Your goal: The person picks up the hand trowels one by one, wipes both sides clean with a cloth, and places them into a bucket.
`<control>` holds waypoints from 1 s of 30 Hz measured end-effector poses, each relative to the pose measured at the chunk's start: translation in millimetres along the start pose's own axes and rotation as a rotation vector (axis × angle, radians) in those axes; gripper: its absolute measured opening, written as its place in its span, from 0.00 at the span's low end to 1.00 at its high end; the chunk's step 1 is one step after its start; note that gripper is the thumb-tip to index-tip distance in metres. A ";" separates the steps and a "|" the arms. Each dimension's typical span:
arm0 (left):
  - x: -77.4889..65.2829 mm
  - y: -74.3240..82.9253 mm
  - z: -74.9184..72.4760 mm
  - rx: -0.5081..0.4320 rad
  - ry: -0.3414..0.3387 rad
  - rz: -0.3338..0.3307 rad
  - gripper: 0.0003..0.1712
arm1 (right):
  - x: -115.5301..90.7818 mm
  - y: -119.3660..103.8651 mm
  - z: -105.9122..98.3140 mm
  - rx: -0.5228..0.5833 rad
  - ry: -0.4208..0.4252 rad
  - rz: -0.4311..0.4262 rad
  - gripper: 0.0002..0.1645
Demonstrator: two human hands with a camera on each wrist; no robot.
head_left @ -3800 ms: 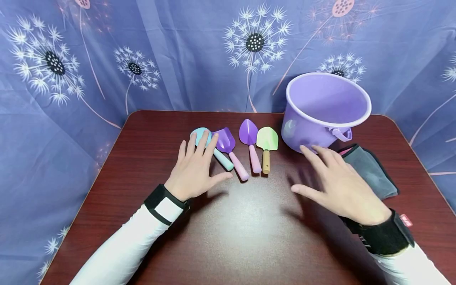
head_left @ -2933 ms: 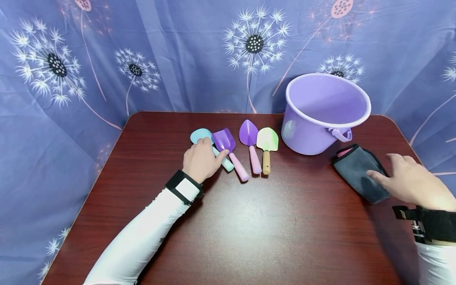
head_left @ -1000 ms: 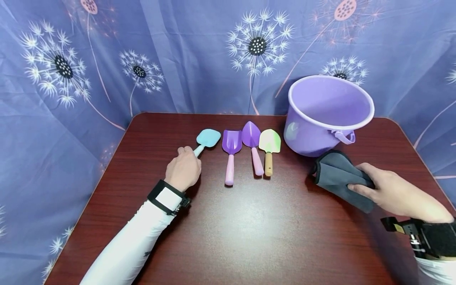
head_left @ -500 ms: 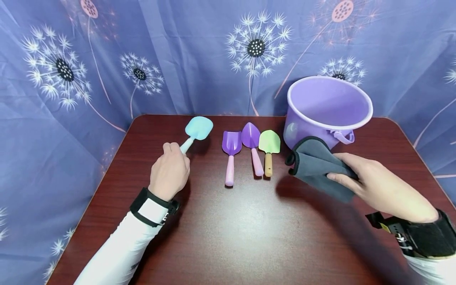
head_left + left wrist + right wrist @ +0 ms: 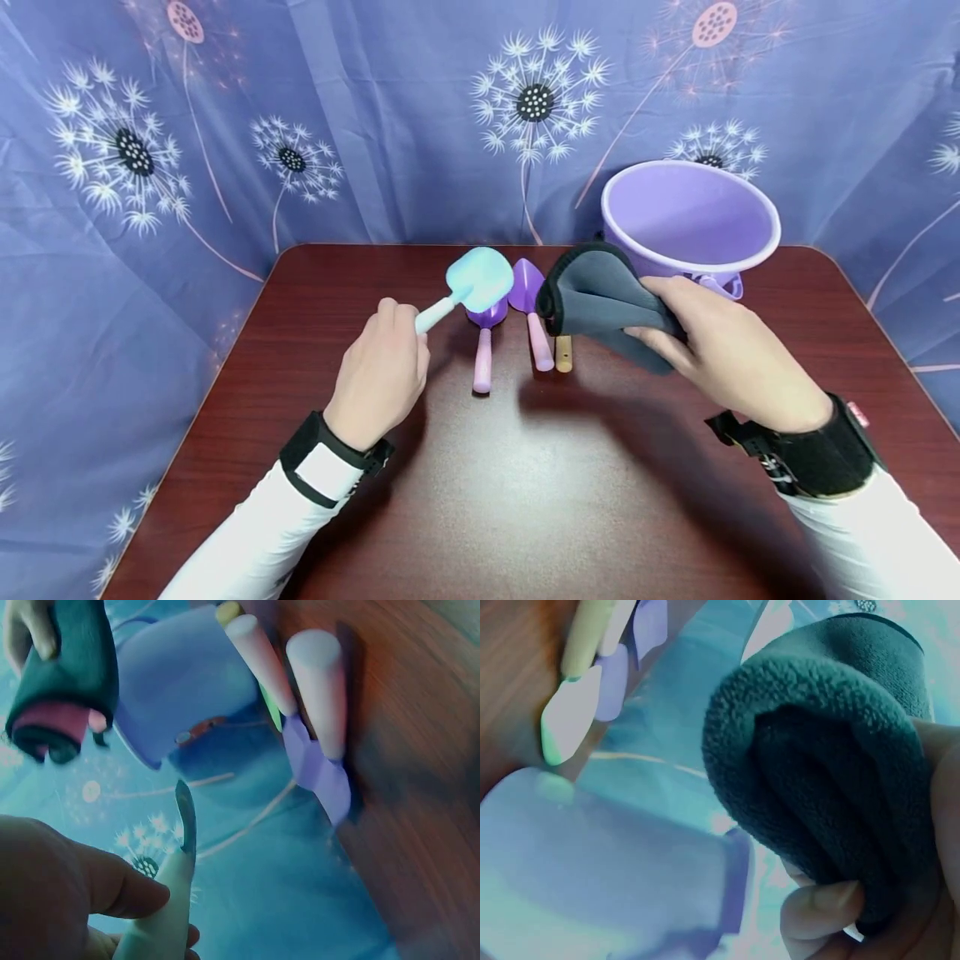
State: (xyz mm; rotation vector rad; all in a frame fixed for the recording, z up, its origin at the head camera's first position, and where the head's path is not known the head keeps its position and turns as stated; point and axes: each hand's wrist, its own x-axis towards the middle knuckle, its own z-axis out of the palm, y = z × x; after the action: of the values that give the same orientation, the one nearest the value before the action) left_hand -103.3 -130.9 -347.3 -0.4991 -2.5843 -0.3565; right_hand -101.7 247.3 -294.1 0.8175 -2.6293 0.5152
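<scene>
Head view: blue shovel (image 5: 480, 279) and grey cloth (image 5: 611, 308) held above the table (image 5: 480, 508).
The left hand (image 5: 380, 371) pinches the shovel's pale handle (image 5: 437, 315) between thumb and fingers; it looks light and stiff, perhaps slick, best held mid-handle. The right hand (image 5: 727, 358) grips the folded cloth, which seems soft and floppy, so a bunched hold suits it.
</scene>
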 end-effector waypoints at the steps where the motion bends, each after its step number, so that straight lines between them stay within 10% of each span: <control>1: 0.9 2.4 0.1 0.003 -0.003 0.019 0.12 | 3.6 -1.8 2.0 0.000 0.008 -0.009 0.24; 19: 15.4 34.2 9.6 -0.080 -0.027 0.212 0.07 | 38.7 -14.2 47.2 -0.130 0.228 -0.236 0.25; 30: 14.5 37.6 12.7 -0.112 -0.021 0.248 0.04 | 39.4 -9.1 57.3 -0.203 0.254 -0.168 0.22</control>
State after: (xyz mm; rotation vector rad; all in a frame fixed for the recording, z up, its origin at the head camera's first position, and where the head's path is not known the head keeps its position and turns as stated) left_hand -105.0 -88.8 -344.8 -0.8577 -2.4933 -0.4122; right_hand -138.9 197.0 -325.7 0.8390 -2.3111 0.2804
